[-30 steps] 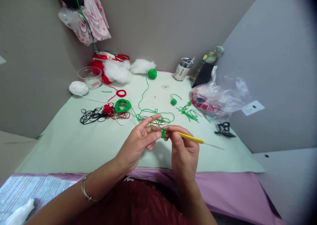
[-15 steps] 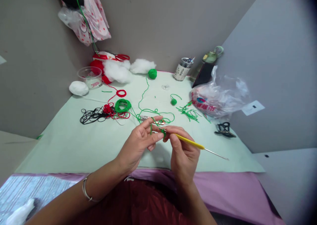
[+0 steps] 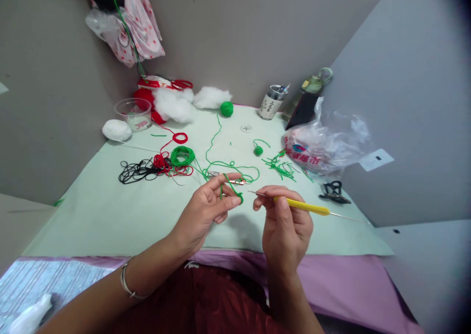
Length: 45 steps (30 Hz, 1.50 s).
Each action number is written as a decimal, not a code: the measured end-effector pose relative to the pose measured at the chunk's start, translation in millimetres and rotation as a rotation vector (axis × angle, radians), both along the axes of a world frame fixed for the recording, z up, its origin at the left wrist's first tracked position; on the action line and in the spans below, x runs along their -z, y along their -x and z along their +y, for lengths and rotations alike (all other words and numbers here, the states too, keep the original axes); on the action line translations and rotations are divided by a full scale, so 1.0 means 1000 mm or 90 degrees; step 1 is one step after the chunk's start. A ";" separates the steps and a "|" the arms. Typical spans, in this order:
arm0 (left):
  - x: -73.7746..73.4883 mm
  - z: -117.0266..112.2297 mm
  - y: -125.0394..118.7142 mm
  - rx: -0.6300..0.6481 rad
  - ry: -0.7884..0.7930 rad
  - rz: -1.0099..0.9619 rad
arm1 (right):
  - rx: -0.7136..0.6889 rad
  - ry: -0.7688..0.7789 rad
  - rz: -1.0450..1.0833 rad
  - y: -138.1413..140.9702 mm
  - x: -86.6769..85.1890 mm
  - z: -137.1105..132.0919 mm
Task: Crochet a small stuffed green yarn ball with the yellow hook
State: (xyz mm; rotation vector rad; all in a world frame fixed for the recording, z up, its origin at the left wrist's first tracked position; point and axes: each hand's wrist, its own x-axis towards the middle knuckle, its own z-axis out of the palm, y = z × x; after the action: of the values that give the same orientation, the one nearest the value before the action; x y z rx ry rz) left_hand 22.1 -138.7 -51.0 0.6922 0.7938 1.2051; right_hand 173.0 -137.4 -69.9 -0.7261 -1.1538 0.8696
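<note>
My left hand (image 3: 206,209) pinches a small piece of green crochet work (image 3: 240,197) between thumb and finger. Green yarn (image 3: 230,183) from it loops over the raised index finger. My right hand (image 3: 287,226) is closed around the yellow grip of a crochet hook (image 3: 301,205), with metal shafts at both ends. The hook's left tip is just right of the green piece, apart from it. Behind my left fingers, a silver and orange tool (image 3: 217,174), partly hidden, lies among loops of green yarn.
Beyond my hands are a green yarn coil (image 3: 183,156), tangled black cord (image 3: 138,172), white stuffing (image 3: 174,106) and a green ball (image 3: 226,109). Rightward lie a small green ball (image 3: 258,150), yarn scraps (image 3: 281,168), a plastic bag (image 3: 324,145) and a black clip (image 3: 334,192). A pen cup (image 3: 271,103) stands behind.
My right hand has moved right with the crochet hook, and the hook's tip has come away from the green piece. My left hand stays nearly in place.
</note>
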 end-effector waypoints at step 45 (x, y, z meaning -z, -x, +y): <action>0.006 0.000 0.005 0.079 -0.035 0.052 | -0.098 -0.035 -0.023 -0.008 0.000 0.000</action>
State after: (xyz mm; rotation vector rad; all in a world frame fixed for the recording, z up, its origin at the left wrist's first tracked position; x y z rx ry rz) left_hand 17.5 -138.2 -57.4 0.8282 0.7763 1.0959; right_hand 180.8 -137.0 -69.7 -0.6162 -1.2732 0.9531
